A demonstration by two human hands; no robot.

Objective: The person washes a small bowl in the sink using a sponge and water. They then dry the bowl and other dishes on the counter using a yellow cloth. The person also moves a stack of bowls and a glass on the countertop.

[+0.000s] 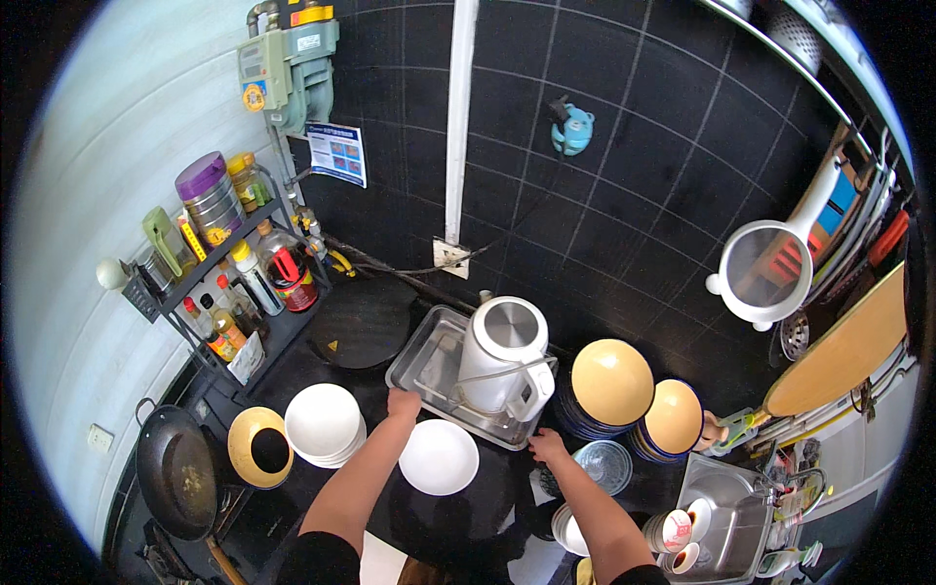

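Observation:
A rectangular metal tray [421, 363] lies on the dark counter with a white electric kettle [485, 354] standing in it. My left hand [404, 402] is closed at the tray's near left corner, and my right hand [547, 446] grips its near right corner. Fingertips of both hands are partly hidden. Between my forearms sits a white plate [439, 457], close to the tray's front edge. A stack of white bowls [323, 421] is left of my left forearm. Beside my right hand stands a clear glass bowl [603, 468].
Stacked yellow, blue-rimmed bowls [612, 382] stand right of the tray, with a smaller stack [673, 417] beyond. A round black lid-like disc [363, 322] lies behind left. Further out are a wok [177, 473], a bottle rack [219, 278] and a sink [726, 507].

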